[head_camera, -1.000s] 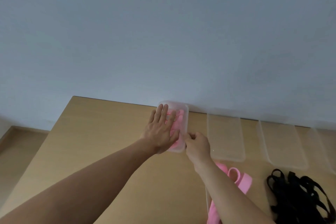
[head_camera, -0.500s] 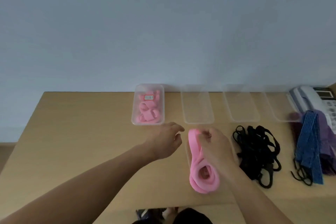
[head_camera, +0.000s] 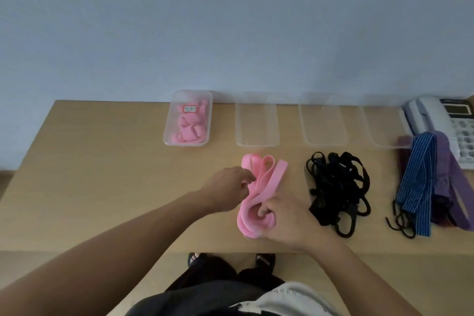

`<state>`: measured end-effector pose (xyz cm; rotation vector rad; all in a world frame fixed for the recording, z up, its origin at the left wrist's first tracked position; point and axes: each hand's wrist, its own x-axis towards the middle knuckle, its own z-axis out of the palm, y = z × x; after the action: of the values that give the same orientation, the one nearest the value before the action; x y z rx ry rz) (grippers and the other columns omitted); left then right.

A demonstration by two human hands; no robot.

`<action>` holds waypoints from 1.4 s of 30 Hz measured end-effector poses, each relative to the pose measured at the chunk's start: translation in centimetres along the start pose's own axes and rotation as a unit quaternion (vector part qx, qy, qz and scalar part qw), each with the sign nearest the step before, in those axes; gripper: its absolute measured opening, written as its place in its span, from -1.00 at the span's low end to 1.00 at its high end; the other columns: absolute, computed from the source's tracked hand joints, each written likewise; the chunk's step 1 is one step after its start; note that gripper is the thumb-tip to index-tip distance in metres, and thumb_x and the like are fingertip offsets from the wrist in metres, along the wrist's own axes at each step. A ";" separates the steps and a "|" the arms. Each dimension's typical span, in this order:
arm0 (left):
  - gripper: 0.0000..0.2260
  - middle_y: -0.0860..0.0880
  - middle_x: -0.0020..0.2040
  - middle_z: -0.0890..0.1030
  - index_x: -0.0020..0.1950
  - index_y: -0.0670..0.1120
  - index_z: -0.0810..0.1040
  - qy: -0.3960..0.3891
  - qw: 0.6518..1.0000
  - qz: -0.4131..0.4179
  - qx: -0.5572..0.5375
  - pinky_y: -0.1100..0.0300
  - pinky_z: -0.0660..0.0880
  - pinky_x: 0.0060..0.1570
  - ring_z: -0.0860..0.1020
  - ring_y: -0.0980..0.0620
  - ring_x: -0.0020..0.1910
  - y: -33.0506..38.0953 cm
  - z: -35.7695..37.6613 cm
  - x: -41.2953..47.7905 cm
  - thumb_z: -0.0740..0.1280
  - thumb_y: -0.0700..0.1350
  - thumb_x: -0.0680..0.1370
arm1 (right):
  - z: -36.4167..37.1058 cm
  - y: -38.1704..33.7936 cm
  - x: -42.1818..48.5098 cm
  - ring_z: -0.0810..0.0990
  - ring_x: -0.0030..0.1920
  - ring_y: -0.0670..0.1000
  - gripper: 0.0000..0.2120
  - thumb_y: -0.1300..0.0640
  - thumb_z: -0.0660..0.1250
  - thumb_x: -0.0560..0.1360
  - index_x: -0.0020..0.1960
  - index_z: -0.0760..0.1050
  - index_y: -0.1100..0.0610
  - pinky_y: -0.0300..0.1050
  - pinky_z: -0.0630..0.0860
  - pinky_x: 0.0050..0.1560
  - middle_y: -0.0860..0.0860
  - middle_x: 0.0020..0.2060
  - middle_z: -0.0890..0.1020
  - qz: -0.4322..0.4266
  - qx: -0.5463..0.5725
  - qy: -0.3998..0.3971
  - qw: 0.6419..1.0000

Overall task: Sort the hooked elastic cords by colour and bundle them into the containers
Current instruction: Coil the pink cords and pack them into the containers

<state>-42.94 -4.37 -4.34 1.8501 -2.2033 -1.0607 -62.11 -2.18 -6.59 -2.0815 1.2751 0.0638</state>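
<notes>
Pink cords [head_camera: 266,177] lie centre frame on the table [head_camera: 102,161], soft, light, floppy, best gathered at the folded loop end where right hand [head_camera: 287,215] curls round them; left hand [head_camera: 228,185] beside them, pinching or not unclear.

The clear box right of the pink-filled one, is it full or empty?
Empty. The second container shows only table through its clear bottom; the loose pink cords lie outside it.

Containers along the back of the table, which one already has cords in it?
The leftmost container, holding pink cords under a small red-edged label; the other three containers to its right look empty.
</notes>
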 end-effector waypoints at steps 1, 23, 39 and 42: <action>-0.67 0.01 0.26 0.60 0.31 -0.05 0.56 0.004 1.000 -0.010 -0.004 0.20 0.44 0.11 0.55 0.02 0.17 0.2 0.2 -0.2 0.20 -0.21 0.58 | 0.1 0.3 0.0 0.43 0.01 -0.14 -0.64 -0.30 0.42 0.22 -0.16 0.52 -0.07 -0.20 0.46 0.00 -0.21 -0.08 0.50 -0.031 -0.032 -0.020 0.999; -0.89 0.03 -0.14 0.69 0.00 -0.07 0.61 0.133 0.954 0.009 -0.267 0.16 0.57 -0.09 0.63 0.10 -0.13 5.6 -3.3 -0.3 0.39 -0.04 0.56 | -10.4 0.6 1.8 0.58 -0.06 -0.26 -0.88 0.19 0.36 0.54 0.00 0.63 0.02 -0.45 0.45 -0.10 -0.20 -0.10 0.64 -0.076 0.249 0.192 0.946; -0.72 -0.16 -0.15 0.70 -0.09 -0.18 0.59 0.035 0.907 0.019 -0.420 0.12 0.52 -0.16 0.64 -0.06 -0.17 5.9 -9.2 -0.3 0.23 0.00 0.64 | -13.1 -3.9 1.8 0.61 -0.12 -0.14 -0.86 0.14 0.38 0.52 0.02 0.66 -0.04 -0.37 0.49 -0.16 -0.14 -0.15 0.66 -0.102 0.262 0.262 0.923; -0.86 -0.10 -0.13 0.69 0.00 -0.19 0.56 0.019 0.899 0.037 -0.436 0.16 0.54 -0.20 0.62 -0.02 -0.19 5.5 -9.5 -0.4 0.32 -0.11 0.61 | -13.4 -4.0 1.6 0.60 -0.14 -0.18 -0.88 0.09 0.37 0.53 0.02 0.65 -0.03 -0.36 0.49 -0.18 -0.11 -0.13 0.67 -0.077 0.298 0.236 0.922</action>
<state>-42.90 -8.10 6.01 1.3265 -1.3566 -1.6026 -62.03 -9.96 5.11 -1.6882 1.1880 -0.8404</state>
